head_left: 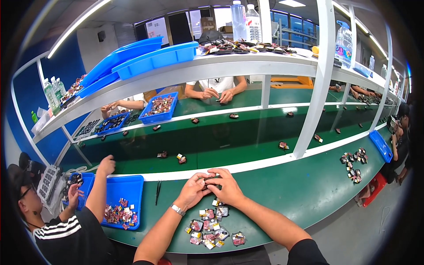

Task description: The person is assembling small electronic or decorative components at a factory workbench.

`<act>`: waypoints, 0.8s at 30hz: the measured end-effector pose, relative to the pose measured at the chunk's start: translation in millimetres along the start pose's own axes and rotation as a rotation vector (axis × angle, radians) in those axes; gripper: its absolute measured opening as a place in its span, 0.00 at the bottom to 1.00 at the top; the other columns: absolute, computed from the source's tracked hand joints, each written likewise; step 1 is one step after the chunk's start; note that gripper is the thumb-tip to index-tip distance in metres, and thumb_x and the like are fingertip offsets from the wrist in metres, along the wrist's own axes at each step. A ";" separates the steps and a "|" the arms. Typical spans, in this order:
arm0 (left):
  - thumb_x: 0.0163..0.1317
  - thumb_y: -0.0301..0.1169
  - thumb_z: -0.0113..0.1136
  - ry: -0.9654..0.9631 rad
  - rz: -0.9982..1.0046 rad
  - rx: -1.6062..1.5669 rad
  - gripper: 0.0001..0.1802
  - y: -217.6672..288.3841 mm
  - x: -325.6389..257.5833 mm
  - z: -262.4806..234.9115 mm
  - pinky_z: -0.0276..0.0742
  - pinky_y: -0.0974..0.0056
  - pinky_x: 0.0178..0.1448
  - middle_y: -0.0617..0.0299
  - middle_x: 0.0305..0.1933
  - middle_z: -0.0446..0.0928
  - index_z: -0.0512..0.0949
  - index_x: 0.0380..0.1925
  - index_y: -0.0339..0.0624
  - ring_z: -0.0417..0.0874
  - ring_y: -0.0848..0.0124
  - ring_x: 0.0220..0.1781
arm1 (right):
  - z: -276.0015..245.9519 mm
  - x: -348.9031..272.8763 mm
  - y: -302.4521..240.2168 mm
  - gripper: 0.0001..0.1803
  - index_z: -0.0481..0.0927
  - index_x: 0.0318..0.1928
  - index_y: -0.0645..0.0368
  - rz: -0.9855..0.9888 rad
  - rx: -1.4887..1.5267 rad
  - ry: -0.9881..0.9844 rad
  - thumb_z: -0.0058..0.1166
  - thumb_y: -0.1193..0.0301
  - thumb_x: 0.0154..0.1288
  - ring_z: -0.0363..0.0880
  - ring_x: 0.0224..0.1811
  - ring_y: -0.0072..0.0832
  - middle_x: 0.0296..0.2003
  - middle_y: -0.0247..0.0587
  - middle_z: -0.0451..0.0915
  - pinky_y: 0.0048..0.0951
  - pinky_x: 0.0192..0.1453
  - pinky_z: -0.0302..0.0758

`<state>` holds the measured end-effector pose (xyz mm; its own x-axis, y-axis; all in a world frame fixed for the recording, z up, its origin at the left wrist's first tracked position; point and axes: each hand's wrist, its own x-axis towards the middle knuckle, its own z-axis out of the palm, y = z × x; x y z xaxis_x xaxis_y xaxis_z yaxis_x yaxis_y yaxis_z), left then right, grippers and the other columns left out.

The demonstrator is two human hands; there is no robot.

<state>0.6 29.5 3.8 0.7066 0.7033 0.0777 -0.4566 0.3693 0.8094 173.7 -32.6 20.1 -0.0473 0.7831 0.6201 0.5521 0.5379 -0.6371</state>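
Above the near edge of the green bench, my left hand and my right hand meet with fingers closed around a small black electronic part. Much of the part is hidden by my fingers. Just below my hands lies a cluster of small electronic assemblies, dark cases with red boards and silvery and yellow-white pieces. A pair of black tweezers rests to the left of my left hand.
A blue tray with loose red and white components stands at left, beside a co-worker reaching toward the belt. Scattered parts sit on that belt. Further assemblies lie at right. A white post and shelf stand ahead.
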 end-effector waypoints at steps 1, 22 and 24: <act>0.68 0.30 0.56 -0.013 -0.003 -0.004 0.13 2.1 0.1 0.3 0.71 0.52 0.66 0.56 0.53 0.74 0.69 0.51 0.44 0.76 0.65 0.58 | 0.0 0.8 -0.7 0.09 0.87 0.38 0.55 -0.005 -0.017 0.017 0.63 0.74 0.55 0.71 0.59 0.38 0.54 0.39 0.77 0.36 0.60 0.73; 0.68 0.28 0.56 -0.060 0.047 -0.067 0.12 -0.2 1.1 0.1 0.67 0.49 0.69 0.54 0.67 0.67 0.70 0.49 0.45 0.72 0.64 0.64 | 4.7 1.8 -7.3 0.09 0.86 0.37 0.54 0.010 0.008 0.079 0.62 0.76 0.52 0.69 0.62 0.41 0.57 0.41 0.76 0.39 0.62 0.70; 0.68 0.28 0.56 -0.044 0.048 -0.067 0.12 -3.8 -1.0 0.9 0.67 0.49 0.69 0.54 0.68 0.67 0.70 0.49 0.46 0.72 0.64 0.64 | 4.3 2.9 -6.8 0.09 0.86 0.36 0.55 -0.029 0.000 0.091 0.62 0.76 0.52 0.69 0.63 0.42 0.58 0.42 0.75 0.39 0.63 0.69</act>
<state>2.1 26.9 1.1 0.7053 0.6944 0.1424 -0.5247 0.3762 0.7637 166.2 -32.6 24.2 0.0127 0.7352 0.6777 0.5515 0.5602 -0.6181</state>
